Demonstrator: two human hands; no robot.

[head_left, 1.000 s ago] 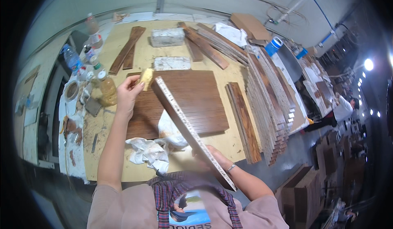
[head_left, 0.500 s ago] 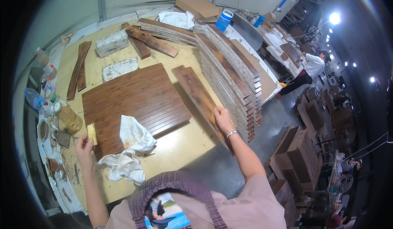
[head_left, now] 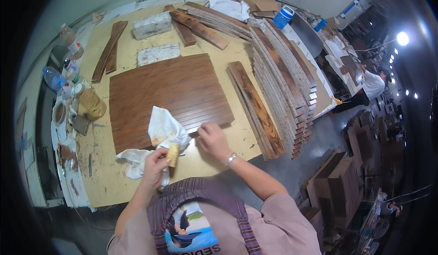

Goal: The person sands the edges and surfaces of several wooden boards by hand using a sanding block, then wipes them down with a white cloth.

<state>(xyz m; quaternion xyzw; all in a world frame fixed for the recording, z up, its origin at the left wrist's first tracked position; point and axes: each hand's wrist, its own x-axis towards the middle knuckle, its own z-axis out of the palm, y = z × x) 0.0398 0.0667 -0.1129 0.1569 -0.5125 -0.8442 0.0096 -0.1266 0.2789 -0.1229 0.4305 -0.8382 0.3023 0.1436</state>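
Brown wooden boards [head_left: 169, 88] lie side by side on the pale counter [head_left: 102, 180] and make one wide, flat panel. Their long axis goes from left to right, with the right end a little farther away. The right hand [head_left: 213, 141] is the nearer one: it is at the front edge of the panel, right of the middle, so that the boards lie ahead and to the left of its fingers. These fingers are bent and close together; whether they grip the edge or only touch it, I cannot tell. The left hand [head_left: 156, 164] pinches a yellow sponge [head_left: 173, 154] between thumb and fingers, on the near side of the boards. A white cloth [head_left: 166, 125] lies just behind the sponge and partly covers the front edge. To the right, other narrow boards [head_left: 260, 113] lie apart, beside a large stack of boards [head_left: 283, 79].
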